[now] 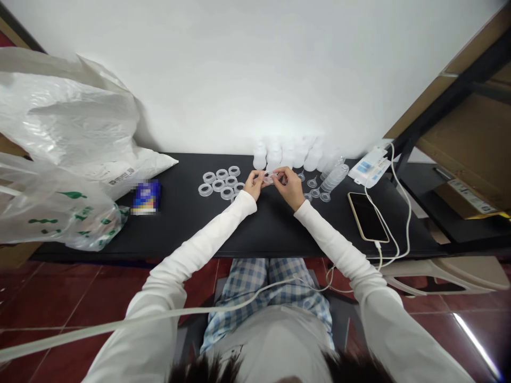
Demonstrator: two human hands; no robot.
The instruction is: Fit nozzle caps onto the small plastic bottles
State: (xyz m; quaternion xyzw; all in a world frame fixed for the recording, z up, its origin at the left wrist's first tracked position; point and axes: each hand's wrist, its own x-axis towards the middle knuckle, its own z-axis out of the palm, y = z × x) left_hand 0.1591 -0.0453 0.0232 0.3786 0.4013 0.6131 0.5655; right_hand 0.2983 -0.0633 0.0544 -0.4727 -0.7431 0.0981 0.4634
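Both of my hands meet over the middle of the black table, with a translucent plastic ring (pixel 268 178) between them. My left hand (pixel 254 184) pinches the ring from its left side. On the other side, the fingers of my right hand (pixel 289 186) are closed on it too. Left of my hands lies a group of similar white rings (pixel 218 185), some close behind my left wrist. Small clear funnel-like pieces (pixel 312 182) lie just right of my right hand, beside a leaning stack of clear cups (pixel 335 177). Several white bottles (pixel 274 156) stand behind my hands against the wall.
A phone (pixel 368 217) with a white cable (pixel 408 223) lies at the right, near a white-and-blue packet (pixel 369 166). Large plastic bags (pixel 72 122) and a blue packet (pixel 146 197) occupy the left. A cardboard box (pixel 471 149) sits on the right shelf.
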